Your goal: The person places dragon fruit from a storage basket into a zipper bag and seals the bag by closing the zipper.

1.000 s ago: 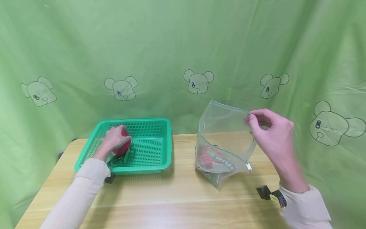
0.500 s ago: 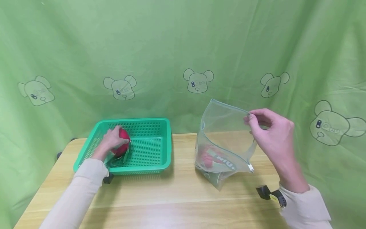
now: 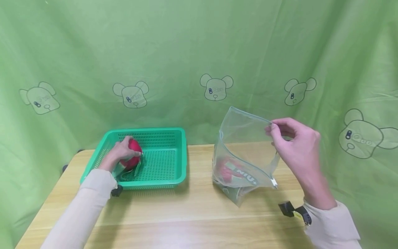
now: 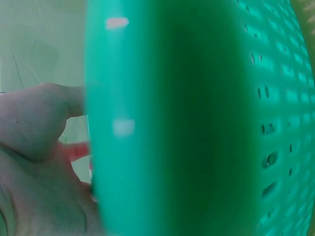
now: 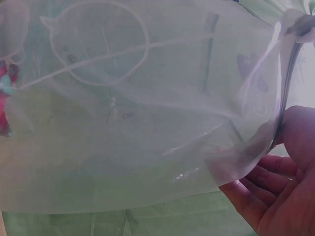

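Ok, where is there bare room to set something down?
Widest: the front of the table, between left sleeve and black wrist strap. Narrower: the strip between green basket and clear bag. The basket's right half is bare too. Crowded: its left half, where the left hand grips a red item, and the bag's rim, pinched by the right hand.

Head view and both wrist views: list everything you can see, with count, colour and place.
Perforated basket: 1, green, table's left side
Red fruit-like item: 1, red with green flaps, in the basket
Zip bag: 1, translucent, right of the basket, mouth open
Zip slider: 1, white, on the bag's mouth
Bag contents: count unclear, reddish, low inside
Table: 1, light wood, beneath
Curtain: green, behind, five animal-head outlines
Wrist devices: 2, black, one per wrist
Sleeves: 2, pale, forearms
Left hand: 1, gripping the basket's item
Right hand: 1, pinching the bag's rim
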{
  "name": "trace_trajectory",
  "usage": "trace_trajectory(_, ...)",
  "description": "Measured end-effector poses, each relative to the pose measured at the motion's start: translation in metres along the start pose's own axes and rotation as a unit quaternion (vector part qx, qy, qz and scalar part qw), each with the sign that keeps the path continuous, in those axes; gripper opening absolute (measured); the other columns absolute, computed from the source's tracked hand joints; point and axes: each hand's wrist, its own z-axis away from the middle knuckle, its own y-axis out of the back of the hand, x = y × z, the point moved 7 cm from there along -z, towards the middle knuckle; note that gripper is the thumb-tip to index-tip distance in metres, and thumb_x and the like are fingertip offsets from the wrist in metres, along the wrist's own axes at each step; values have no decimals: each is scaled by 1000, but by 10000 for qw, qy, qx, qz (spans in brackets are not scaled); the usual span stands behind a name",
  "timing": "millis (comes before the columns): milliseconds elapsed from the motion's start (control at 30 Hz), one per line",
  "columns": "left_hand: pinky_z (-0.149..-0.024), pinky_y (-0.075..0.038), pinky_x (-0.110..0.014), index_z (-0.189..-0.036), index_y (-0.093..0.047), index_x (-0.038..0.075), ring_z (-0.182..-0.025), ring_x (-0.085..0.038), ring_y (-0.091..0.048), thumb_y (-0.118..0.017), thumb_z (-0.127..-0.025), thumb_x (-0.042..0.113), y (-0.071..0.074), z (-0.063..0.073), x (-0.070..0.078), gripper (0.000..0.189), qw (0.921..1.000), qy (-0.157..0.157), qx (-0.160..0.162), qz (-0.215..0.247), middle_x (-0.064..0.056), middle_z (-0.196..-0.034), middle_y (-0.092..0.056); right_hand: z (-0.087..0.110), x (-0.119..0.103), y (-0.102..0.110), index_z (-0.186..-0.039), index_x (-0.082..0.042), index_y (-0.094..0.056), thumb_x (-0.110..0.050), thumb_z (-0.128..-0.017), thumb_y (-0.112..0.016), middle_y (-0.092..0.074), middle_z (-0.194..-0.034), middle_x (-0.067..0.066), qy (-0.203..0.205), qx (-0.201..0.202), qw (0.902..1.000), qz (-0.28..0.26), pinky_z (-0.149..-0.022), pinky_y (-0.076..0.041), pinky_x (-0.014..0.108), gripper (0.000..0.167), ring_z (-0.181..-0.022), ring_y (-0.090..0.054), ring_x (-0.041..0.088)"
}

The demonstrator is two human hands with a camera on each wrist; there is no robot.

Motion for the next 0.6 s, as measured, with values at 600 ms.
trace_trajectory(600, -79, -60, -46, -163, 2, 8, -102, -47, -60, -79, -88, 25, 0, 0, -6, 112, 9985, 391, -369, -113, -45, -143, -21, 2, 0, 2, -106, -4, -75, -15, -100, -62, -77, -95, 8, -41, -47, 9999, 121, -69, -53, 8, 18, -78, -66, -3)
